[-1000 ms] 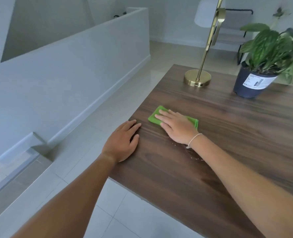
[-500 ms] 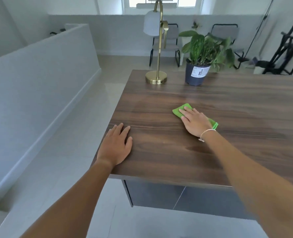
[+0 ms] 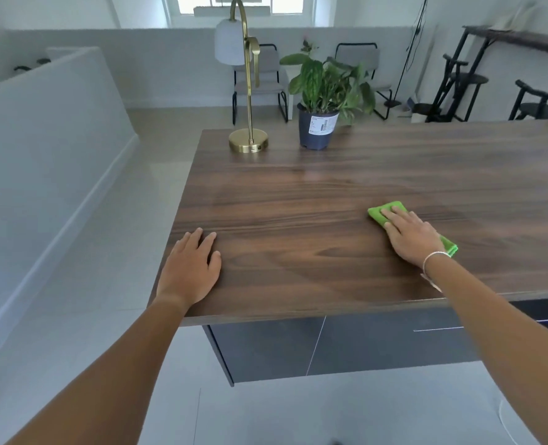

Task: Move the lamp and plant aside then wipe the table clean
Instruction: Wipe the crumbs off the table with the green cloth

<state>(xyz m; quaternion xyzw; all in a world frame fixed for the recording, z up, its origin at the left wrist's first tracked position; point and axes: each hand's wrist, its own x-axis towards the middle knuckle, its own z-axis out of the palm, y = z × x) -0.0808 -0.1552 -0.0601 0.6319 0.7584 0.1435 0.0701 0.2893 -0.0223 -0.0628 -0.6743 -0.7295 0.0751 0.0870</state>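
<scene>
Left hand (image 3: 191, 269), at 8 o'clock: flat, fingers spread, palm pressed on the table (image 3: 298, 252) near its corner, holding nothing. Lamp (image 3: 248, 141) at 11 o'clock and plant (image 3: 322, 101) at 12 o'clock, just beside each other along the far edge. Right hand (image 3: 410, 234), at 3 o'clock: fingers extended, pressing the green cloth (image 3: 383, 211) flat against the tabletop

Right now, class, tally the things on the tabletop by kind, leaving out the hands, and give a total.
Lamps: 1, the brass lamp
Potted plants: 1, the potted plant
Cloths: 1, the green cloth under the right hand
Total: 3
</scene>
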